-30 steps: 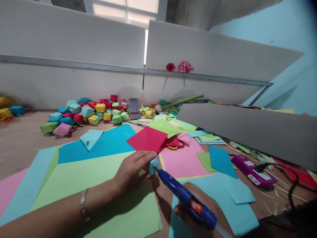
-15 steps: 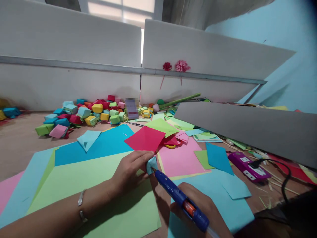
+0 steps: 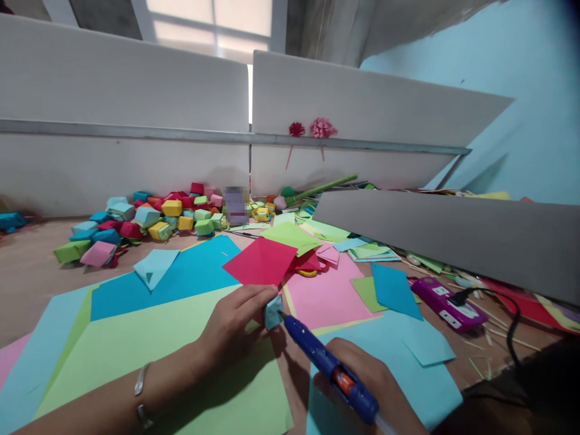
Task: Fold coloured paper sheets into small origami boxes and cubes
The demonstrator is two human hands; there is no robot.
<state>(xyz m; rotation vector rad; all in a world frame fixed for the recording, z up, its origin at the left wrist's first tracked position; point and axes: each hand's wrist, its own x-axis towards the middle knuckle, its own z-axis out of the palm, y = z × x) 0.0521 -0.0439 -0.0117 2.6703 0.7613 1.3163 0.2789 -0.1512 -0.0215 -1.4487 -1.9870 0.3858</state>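
My left hand (image 3: 238, 320) pinches a small light blue folded paper piece (image 3: 272, 312) between thumb and fingers, above a large light green sheet (image 3: 181, 362). In my right hand (image 3: 362, 368) is a blue glue gun (image 3: 312, 347), gripped around its body with an orange part showing in its side. The gun's nozzle points up and left, at or very near the folded paper; whether it touches I cannot tell. A red paper square (image 3: 260, 261) lies just beyond my left hand. A light blue sheet (image 3: 385, 362) is under my right hand.
Several coloured paper boxes (image 3: 147, 216) are heaped at the back left. Scissors with a yellow handle (image 3: 308, 273) lie partly under paper. A purple power strip (image 3: 448, 305) with a black plug sits right, below a slanting grey board (image 3: 444, 235). White panels (image 3: 122, 175) stand behind.
The folded paper has turned slightly in my left hand, and the nozzle now sits at its right side. The view has shifted a little, moving the background left and down.
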